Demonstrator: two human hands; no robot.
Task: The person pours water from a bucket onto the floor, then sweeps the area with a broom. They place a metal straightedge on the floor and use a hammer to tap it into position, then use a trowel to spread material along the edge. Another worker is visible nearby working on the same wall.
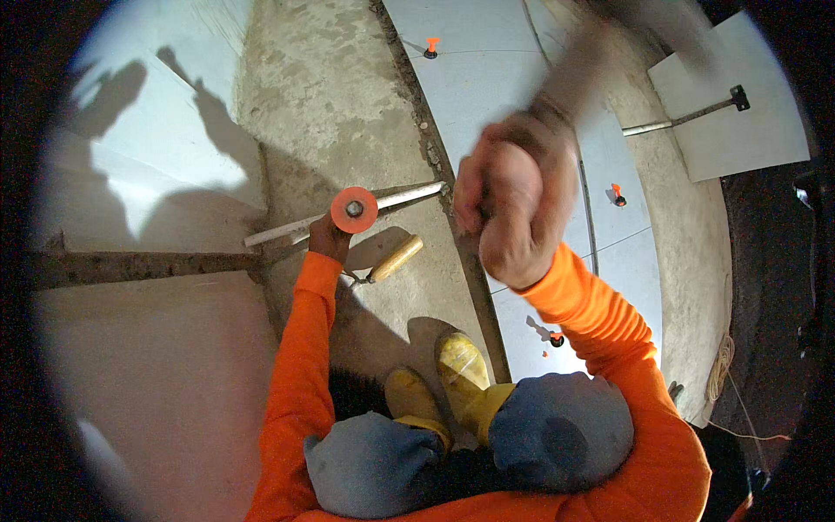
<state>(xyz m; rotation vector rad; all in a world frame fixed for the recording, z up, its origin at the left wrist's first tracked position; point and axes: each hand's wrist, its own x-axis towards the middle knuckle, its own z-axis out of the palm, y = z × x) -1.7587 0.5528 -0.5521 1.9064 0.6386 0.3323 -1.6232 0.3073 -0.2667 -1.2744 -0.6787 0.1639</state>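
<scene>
My left hand (327,238) is closed around a chisel with a round orange hand guard (353,210); its metal striking end points up at me. Its lower part is hidden under the guard and hand. My right hand (522,196) is raised, wrapped round the handle of a hammer (581,74). The hammer is smeared by motion, its head near the upper right. Close by my left hand, a trowel with a wooden handle (396,259) lies on the concrete floor. A white bar (402,196) lies across the floor beyond the chisel.
Large pale tiles (474,83) run along the right, with orange-and-black levelling clips (431,49) in their joints. A loose tile (731,104) and a metal rod (687,119) are at the far right. A coiled cord (720,370) lies below them. My yellow boots (461,361) stand on the concrete.
</scene>
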